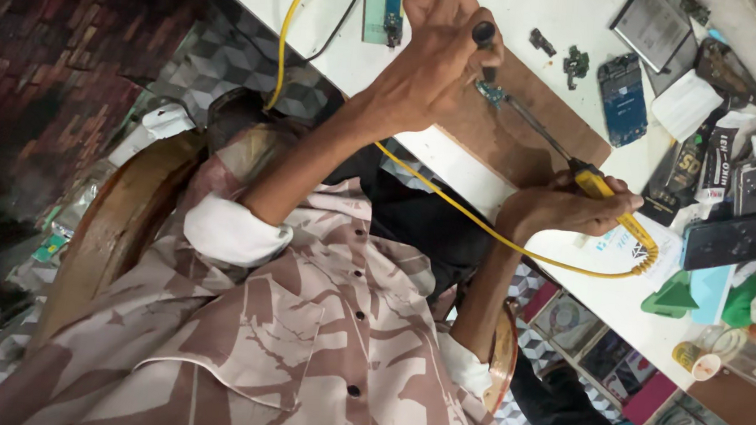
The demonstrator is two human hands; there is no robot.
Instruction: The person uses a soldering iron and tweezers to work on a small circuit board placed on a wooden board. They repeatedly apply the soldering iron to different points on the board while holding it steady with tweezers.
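Your right hand [558, 204] was clenched on the iron [600, 185], its long axis pointing to 10 o'clock at the board [493, 93]. Your left hand [435, 55], nearer, pinched a tool [484, 36] there.

1. This is a small repair workbench for phones, a workshop corner rather than a home table.
2. The white table [454, 164] is littered with opened phones [622, 99], loose circuit boards [384, 4] and small parts.
3. A yellow-handled soldering iron [579, 170] with its yellow cord [450, 205] lies over a brown work board [529, 125].
4. A brick wall [23, 41] and patterned tile floor [219, 56] surround it.
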